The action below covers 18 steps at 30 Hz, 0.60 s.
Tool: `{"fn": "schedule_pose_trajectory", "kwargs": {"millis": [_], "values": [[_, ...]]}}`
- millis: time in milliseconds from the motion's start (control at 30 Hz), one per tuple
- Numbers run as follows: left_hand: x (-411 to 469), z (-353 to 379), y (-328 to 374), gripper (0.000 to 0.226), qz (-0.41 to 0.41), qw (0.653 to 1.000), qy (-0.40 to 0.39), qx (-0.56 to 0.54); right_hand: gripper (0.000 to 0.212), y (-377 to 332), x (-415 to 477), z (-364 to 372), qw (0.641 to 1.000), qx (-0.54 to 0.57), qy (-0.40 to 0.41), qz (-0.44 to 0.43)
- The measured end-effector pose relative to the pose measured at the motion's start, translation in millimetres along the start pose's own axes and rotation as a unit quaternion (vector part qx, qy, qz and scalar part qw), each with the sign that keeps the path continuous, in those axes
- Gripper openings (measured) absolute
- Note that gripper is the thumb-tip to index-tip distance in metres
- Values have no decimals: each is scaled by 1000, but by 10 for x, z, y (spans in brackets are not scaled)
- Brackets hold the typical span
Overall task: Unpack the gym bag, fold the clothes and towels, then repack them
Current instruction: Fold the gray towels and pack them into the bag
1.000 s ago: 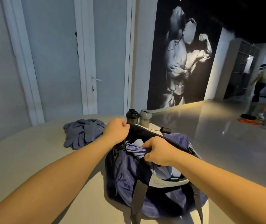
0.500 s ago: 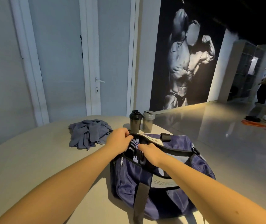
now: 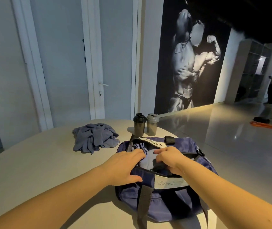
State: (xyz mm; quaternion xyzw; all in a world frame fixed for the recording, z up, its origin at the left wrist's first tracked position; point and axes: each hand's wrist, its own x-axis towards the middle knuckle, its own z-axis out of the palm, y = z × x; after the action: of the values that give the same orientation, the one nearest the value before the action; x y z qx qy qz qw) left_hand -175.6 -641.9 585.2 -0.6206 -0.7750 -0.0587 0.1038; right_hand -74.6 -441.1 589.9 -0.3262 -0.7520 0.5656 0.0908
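A dark blue gym bag (image 3: pixel 168 200) with grey straps stands unzipped on the pale round table (image 3: pixel 32 171). Lavender-blue cloth (image 3: pixel 148 158) bulges out of its opening. My left hand (image 3: pixel 125 166) lies over the bag's left rim, fingers spread and reaching to the cloth. My right hand (image 3: pixel 170 158) sits on the cloth inside the opening, its fingers curled into the fabric. A crumpled heap of blue-grey clothes (image 3: pixel 94 138) lies on the table to the left of the bag.
Two shaker bottles, black (image 3: pixel 139 124) and grey (image 3: pixel 152 124), stand just behind the bag. The table edge curves off behind them. White doors fill the wall at the back. People stand far right on the glossy floor.
My left hand left the far end of the opening and now lies flat on the near left rim. My right hand stayed in the opening, on the cloth.
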Motion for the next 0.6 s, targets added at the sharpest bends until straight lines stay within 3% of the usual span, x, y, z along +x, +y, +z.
{"fn": "schedule_pose_trajectory", "kwargs": {"millis": [100,200,333,467,533,567,600], "values": [[-44,-54,-38,87,-10,1000,-13,10,37,-22,-34,3,998,57,9,5],[-63,-134,-40,75,11,999,-10,28,39,15,-45,-50,988,-150,-6,-36],[-51,-100,-8,58,49,997,-24,54,39,15,-68,-164,932,-343,-51,-106],[-7,-100,16,79,51,997,-24,56,36,37,-73,-178,869,-468,-51,-155],[-6,-94,23,66,67,995,-12,67,34,22,-119,-167,809,-549,7,-210],[-14,-89,-3,55,70,995,2,66,36,0,-141,-153,794,-553,22,-250],[-29,-82,-35,44,73,995,22,63,39,-22,-161,-140,809,-516,4,-280]]}}
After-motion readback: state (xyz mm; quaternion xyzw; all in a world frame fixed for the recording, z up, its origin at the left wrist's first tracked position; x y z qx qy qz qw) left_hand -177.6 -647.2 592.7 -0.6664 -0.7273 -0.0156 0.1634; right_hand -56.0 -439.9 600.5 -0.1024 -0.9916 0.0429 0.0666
